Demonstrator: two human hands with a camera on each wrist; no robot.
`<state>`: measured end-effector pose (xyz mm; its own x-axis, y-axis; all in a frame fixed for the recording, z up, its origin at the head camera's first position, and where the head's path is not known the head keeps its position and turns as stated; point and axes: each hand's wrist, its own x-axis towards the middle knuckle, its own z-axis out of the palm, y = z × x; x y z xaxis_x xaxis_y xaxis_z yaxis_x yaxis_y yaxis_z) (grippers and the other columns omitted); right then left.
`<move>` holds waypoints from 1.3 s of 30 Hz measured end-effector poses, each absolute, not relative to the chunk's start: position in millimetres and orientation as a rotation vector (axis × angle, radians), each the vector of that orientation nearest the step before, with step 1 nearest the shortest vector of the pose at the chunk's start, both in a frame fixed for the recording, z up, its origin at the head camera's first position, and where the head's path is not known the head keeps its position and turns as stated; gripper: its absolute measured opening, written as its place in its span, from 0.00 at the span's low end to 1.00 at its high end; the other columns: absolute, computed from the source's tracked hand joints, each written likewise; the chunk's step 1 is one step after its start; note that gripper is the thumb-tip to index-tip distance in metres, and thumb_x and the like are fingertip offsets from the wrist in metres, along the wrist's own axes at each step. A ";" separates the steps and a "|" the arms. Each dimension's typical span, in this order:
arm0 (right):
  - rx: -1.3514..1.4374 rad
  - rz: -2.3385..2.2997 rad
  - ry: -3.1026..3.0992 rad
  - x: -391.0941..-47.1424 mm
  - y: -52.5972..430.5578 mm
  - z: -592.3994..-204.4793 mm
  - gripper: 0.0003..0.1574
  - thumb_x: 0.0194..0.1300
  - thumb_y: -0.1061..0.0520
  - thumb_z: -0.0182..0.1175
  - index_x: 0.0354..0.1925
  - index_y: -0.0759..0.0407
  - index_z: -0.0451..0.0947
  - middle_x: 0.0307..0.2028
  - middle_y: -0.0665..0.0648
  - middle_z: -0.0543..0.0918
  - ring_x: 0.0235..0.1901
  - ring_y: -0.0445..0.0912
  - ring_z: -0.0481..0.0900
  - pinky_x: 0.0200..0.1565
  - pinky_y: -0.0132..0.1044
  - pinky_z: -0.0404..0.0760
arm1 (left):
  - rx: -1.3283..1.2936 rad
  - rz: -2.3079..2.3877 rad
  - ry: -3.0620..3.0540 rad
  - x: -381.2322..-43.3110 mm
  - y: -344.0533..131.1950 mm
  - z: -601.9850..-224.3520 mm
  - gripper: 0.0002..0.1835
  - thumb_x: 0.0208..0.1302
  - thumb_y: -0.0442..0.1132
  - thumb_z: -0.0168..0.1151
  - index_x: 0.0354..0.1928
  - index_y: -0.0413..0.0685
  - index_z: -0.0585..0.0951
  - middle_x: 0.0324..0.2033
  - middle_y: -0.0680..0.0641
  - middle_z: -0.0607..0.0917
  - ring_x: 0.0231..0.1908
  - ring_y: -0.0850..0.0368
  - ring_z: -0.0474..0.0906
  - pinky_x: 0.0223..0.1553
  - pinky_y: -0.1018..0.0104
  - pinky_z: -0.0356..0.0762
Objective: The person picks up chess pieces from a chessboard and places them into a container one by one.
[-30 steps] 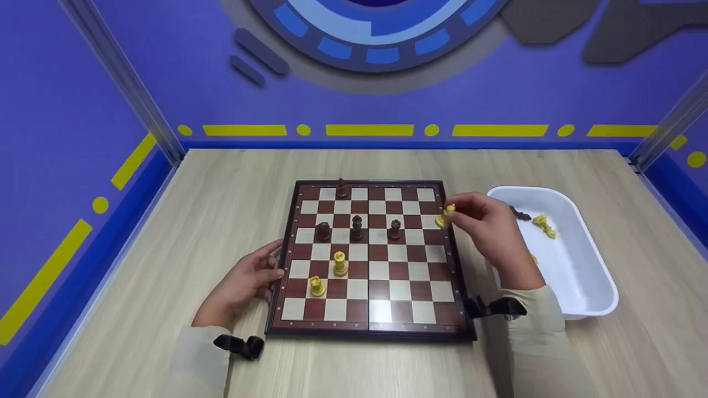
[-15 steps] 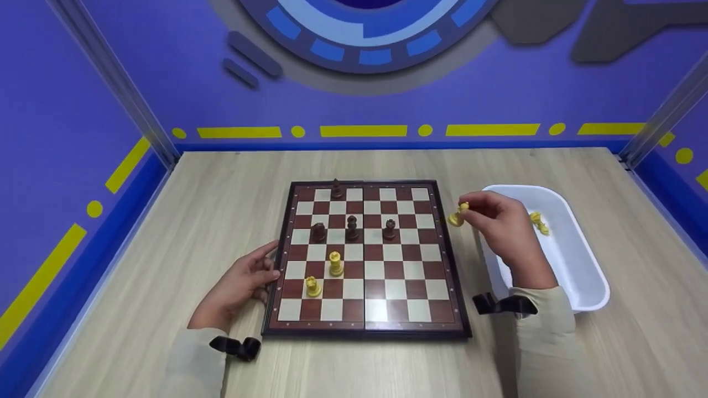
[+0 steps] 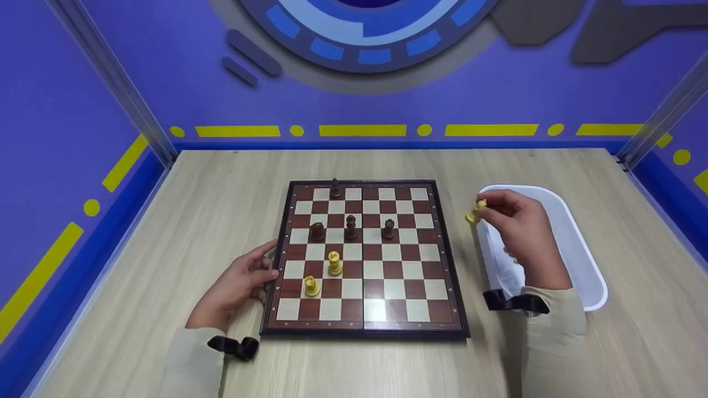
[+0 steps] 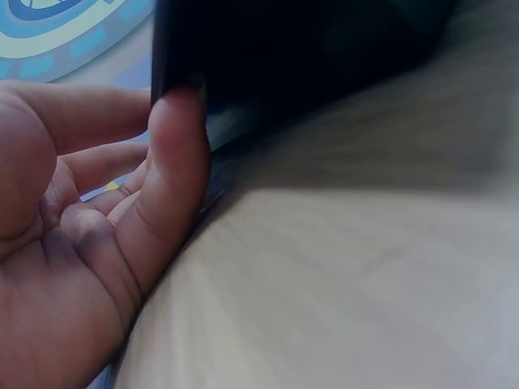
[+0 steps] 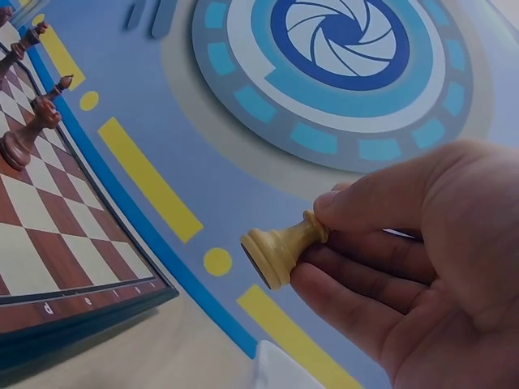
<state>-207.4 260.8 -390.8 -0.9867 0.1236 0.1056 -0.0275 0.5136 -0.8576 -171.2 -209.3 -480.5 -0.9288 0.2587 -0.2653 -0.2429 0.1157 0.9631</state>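
The thumb and index finger of my right hand (image 3: pixel 520 229) pinch a pale yellow chess piece (image 3: pixel 472 216), held tilted just past the left rim of a white tray (image 3: pixel 594 276). In the right wrist view this chess piece (image 5: pixel 278 253) shows its wide round base, while its top is hidden by the fingers. My left hand (image 3: pixel 235 287) rests at the left edge of the chessboard (image 3: pixel 387 271). In the left wrist view its thumb (image 4: pixel 177 138) touches the board's dark side (image 4: pixel 243 57).
Two yellow pieces, one tall (image 3: pixel 334 264) and one shorter (image 3: pixel 312 286), stand on the board's left half. Several dark pieces, among them a knight-like one (image 3: pixel 317 231), stand farther back. A blue wall (image 3: pixel 354 105) with yellow marks closes off the table's far side.
My right hand has carried the yellow chess piece rightward, from over the board's right edge to the tray's left rim. My left hand stays at the board's left edge.
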 end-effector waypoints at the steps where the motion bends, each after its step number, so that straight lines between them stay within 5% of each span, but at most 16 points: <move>1: -0.097 1.472 -2.598 -207.1 261.5 -390.5 0.16 0.59 0.50 0.60 0.46 0.50 0.78 0.41 0.52 0.81 0.38 0.39 0.78 0.34 0.27 0.79 | 0.019 1.870 2.032 -171.1 -209.3 -480.4 0.36 0.60 0.32 0.57 0.68 0.58 0.56 0.38 0.47 0.71 0.23 0.60 0.75 0.18 0.65 0.79; 8: -0.121 1.466 -2.579 -207.1 267.9 -389.0 0.18 0.59 0.50 0.60 0.47 0.54 0.78 0.42 0.53 0.81 0.39 0.36 0.78 0.40 0.19 0.77 | 0.051 1.872 2.038 -170.4 -210.5 -480.1 0.36 0.60 0.33 0.57 0.68 0.57 0.56 0.37 0.47 0.70 0.24 0.60 0.75 0.18 0.64 0.79; 39: -0.268 1.319 -2.650 -210.6 287.4 -397.8 0.17 0.61 0.52 0.57 0.48 0.56 0.76 0.43 0.56 0.79 0.38 0.40 0.76 0.38 0.25 0.75 | 0.056 1.875 2.031 -169.7 -210.1 -477.1 0.37 0.60 0.33 0.58 0.69 0.55 0.55 0.37 0.49 0.66 0.21 0.63 0.69 0.16 0.67 0.77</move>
